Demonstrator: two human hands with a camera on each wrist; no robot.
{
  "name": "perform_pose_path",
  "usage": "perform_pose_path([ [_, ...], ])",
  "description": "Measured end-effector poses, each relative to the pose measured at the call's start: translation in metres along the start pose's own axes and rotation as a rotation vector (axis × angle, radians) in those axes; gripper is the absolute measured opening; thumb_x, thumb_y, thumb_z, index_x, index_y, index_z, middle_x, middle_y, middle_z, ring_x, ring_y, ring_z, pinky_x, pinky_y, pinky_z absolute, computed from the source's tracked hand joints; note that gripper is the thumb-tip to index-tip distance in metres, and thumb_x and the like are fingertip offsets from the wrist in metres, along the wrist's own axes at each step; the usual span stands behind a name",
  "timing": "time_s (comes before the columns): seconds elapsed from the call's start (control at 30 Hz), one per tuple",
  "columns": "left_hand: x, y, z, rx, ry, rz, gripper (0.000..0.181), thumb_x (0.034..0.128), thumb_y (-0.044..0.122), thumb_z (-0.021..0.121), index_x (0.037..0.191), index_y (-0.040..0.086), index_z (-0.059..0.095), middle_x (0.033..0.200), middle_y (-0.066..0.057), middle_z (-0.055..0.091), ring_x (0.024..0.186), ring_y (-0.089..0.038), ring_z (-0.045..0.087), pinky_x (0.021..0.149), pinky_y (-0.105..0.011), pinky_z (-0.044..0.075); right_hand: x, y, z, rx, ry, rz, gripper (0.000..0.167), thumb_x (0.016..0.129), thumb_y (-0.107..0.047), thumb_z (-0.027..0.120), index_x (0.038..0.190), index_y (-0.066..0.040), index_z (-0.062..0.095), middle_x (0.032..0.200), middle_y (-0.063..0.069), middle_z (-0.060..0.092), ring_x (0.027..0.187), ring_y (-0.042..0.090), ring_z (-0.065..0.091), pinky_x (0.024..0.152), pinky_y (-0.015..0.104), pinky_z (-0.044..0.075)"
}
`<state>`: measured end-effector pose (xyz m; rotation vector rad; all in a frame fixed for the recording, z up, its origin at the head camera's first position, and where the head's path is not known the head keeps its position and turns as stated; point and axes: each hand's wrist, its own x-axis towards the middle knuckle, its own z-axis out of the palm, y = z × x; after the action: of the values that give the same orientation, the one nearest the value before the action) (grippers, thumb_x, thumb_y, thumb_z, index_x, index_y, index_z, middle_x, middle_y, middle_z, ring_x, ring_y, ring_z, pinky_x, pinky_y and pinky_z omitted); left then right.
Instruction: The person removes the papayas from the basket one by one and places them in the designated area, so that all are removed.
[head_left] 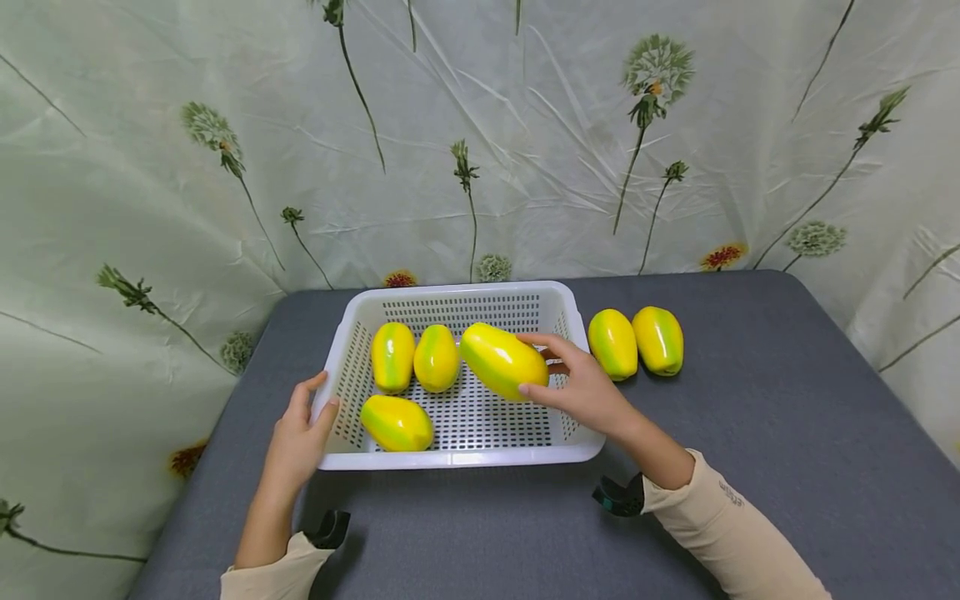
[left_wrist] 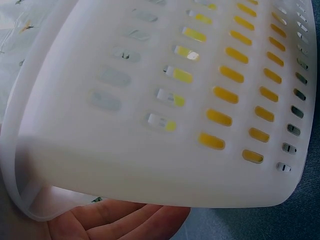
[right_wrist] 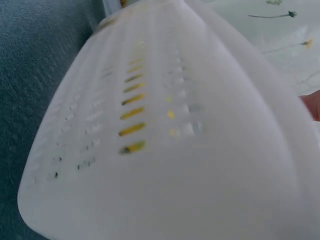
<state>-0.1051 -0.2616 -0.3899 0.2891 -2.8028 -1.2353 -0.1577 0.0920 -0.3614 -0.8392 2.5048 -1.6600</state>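
A white perforated plastic basket stands on the grey table. My right hand holds a yellow-green papaya by its right end, thumb on the near side and fingers on the far side, over the basket's right half. Three other papayas lie inside the basket: two upright side by side at the back, one papaya on its side at the front left. At the left rim, my left hand grips the basket between thumb and fingers. Its fingers show beneath the rim in the left wrist view. The right wrist view shows mostly basket wall.
Outside the basket, two more papayas stand close together to its right: a nearer-left papaya and a right papaya. The grey tabletop extends to the right. A floral sheet hangs behind the table.
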Motion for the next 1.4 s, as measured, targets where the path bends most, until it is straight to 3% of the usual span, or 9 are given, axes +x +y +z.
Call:
perform_pose_path([
  [0.23,0.000,0.000,0.000,-0.004,-0.001,-0.001,0.052,0.0948,0.036,0.038,0.141,0.015,0.025,0.124,-0.024,0.048,0.097,-0.038,0.056,0.070,-0.049,0.046,-0.009,0.001,-0.018,0.035,0.101,0.010,0.057,0.079,-0.008,0.067,0.131,-0.007,0.043,0.125,0.008,0.045,0.100,0.025,0.045,0.085,0.043,0.038],
  [0.57,-0.001,0.001,-0.001,-0.003,-0.002,0.000,0.053,0.0947,0.036,0.038,0.141,0.014,0.025,0.124,-0.024,0.049,0.098,-0.039,0.056,0.071,-0.050,0.046,-0.019,0.004,-0.044,0.054,0.260,0.079,0.056,0.079,0.003,0.062,0.131,0.001,0.038,0.125,0.017,0.041,0.100,0.026,0.043,0.082,0.033,0.038],
  [0.73,0.000,0.000,0.000,0.000,0.004,0.009,0.053,0.0948,0.037,0.038,0.141,0.014,0.026,0.124,-0.024,0.048,0.097,-0.040,0.056,0.070,-0.050,0.046,-0.022,0.018,-0.059,0.022,0.347,0.096,0.056,0.082,-0.002,0.062,0.132,-0.003,0.039,0.125,0.012,0.042,0.099,0.021,0.042,0.080,0.022,0.038],
  [1.03,0.000,-0.005,0.004,-0.001,0.036,0.033,0.053,0.0941,0.038,0.039,0.140,0.013,0.028,0.122,-0.026,0.049,0.094,-0.040,0.057,0.066,-0.052,0.046,-0.031,0.034,-0.083,-0.062,0.514,0.195,0.057,0.084,-0.014,0.063,0.134,-0.006,0.038,0.129,0.011,0.041,0.103,0.021,0.044,0.082,0.020,0.037],
  [1.13,0.008,-0.023,0.009,-0.003,0.048,0.058,0.057,0.0922,0.046,0.037,0.141,0.018,0.027,0.122,-0.024,0.050,0.093,-0.040,0.057,0.060,-0.048,0.048,-0.035,0.038,-0.091,-0.080,0.553,0.228,0.057,0.085,-0.017,0.063,0.136,-0.008,0.037,0.131,0.011,0.040,0.106,0.024,0.044,0.083,0.021,0.037],
  [1.33,0.037,-0.089,0.030,0.044,0.123,0.095,0.060,0.0830,0.066,0.032,0.138,0.042,0.023,0.119,-0.012,0.055,0.086,-0.031,0.061,0.052,-0.043,0.048,-0.041,0.047,-0.102,-0.075,0.605,0.288,0.058,0.086,-0.019,0.061,0.137,-0.011,0.036,0.135,0.011,0.036,0.111,0.025,0.042,0.088,0.028,0.036],
  [1.4,0.041,-0.098,0.033,0.045,0.130,0.103,0.059,0.0825,0.067,0.031,0.137,0.045,0.021,0.119,-0.011,0.055,0.086,-0.032,0.061,0.054,-0.046,0.048,-0.043,0.051,-0.106,-0.073,0.627,0.306,0.058,0.086,-0.019,0.061,0.138,-0.012,0.035,0.135,0.011,0.036,0.109,0.022,0.042,0.087,0.027,0.036],
])
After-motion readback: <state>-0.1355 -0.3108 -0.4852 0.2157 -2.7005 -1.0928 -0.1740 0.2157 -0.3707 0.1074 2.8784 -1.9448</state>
